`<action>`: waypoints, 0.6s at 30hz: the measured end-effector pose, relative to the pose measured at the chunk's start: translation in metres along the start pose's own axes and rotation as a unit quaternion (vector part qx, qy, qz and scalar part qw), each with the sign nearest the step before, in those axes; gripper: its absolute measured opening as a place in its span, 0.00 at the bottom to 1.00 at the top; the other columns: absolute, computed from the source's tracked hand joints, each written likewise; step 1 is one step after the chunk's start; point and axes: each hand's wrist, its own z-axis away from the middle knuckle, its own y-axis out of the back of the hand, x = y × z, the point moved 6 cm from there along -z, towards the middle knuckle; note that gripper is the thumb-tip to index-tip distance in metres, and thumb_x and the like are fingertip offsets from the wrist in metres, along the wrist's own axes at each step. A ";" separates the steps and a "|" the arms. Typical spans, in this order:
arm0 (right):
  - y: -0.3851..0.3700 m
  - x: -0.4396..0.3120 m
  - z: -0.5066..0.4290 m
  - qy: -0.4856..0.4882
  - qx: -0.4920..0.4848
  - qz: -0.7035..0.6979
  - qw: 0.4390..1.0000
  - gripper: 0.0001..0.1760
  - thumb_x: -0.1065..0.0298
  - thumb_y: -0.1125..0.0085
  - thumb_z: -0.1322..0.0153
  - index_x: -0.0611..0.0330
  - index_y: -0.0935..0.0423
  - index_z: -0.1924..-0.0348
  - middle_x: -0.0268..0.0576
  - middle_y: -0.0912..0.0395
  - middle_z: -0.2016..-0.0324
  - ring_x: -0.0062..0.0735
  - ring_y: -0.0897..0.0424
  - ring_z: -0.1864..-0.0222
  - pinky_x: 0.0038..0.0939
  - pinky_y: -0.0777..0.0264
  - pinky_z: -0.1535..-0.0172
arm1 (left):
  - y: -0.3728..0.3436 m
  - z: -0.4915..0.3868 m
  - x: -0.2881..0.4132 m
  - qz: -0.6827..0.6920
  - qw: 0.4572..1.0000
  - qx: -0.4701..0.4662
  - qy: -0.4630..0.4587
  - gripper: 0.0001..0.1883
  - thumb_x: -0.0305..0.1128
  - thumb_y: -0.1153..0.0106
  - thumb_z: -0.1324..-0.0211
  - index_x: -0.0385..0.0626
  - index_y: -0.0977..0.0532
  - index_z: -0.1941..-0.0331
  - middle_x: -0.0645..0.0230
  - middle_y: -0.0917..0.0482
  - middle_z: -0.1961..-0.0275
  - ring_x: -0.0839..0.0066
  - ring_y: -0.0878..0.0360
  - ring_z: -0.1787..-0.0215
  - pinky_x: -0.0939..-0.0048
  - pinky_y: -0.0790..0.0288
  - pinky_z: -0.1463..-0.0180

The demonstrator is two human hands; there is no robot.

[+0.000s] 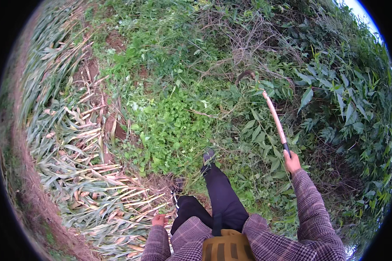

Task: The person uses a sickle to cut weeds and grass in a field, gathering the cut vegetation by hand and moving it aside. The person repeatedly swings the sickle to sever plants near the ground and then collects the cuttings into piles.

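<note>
My right hand [292,161] grips the dark lower end of a long-handled sickle [274,114]. Its pale wooden handle slants up and away from me, partly crossed by leaves near the top. A dark curved blade [245,75] shows at the far end, among green weeds and dry twigs. Low on the left, my left hand [159,220] hangs beside my thigh, over cut maize stalks [117,199] lying on the ground. Its fingers are small in view, and whether they hold anything is unclear.
Dense leafy bushes [346,104] rise along the right, with a tangle of dry branches [251,36] at the top. Low green weeds [170,130] cover the ground ahead of my feet. Rows of cut maize plants with cobs [68,143] lie along the left, beside bare reddish soil [116,127].
</note>
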 end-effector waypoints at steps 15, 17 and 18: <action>-0.187 -0.368 -0.155 0.457 -0.001 0.345 0.820 0.13 0.56 0.45 0.30 0.55 0.29 0.63 0.41 0.21 0.78 0.41 0.18 0.76 0.40 0.25 0.71 | 0.050 0.010 -0.106 0.119 0.981 0.088 0.124 0.10 0.31 0.44 0.40 0.44 0.29 0.56 0.62 0.21 0.75 0.72 0.23 0.79 0.70 0.31 0.80; -0.198 -0.375 -0.205 0.458 -0.028 0.382 0.802 0.15 0.53 0.43 0.30 0.54 0.30 0.62 0.42 0.21 0.75 0.42 0.18 0.74 0.40 0.25 0.71 | 0.022 0.005 -0.101 0.105 0.992 -0.048 0.048 0.17 0.29 0.48 0.37 0.46 0.34 0.45 0.63 0.22 0.70 0.75 0.26 0.76 0.70 0.30 0.76; -0.174 -0.373 -0.238 0.431 -0.011 0.399 0.809 0.15 0.53 0.43 0.30 0.54 0.30 0.62 0.41 0.21 0.75 0.41 0.18 0.74 0.41 0.25 0.71 | 0.001 0.007 -0.087 0.099 0.989 -0.104 0.014 0.21 0.29 0.50 0.36 0.46 0.37 0.40 0.64 0.23 0.68 0.76 0.27 0.75 0.71 0.30 0.75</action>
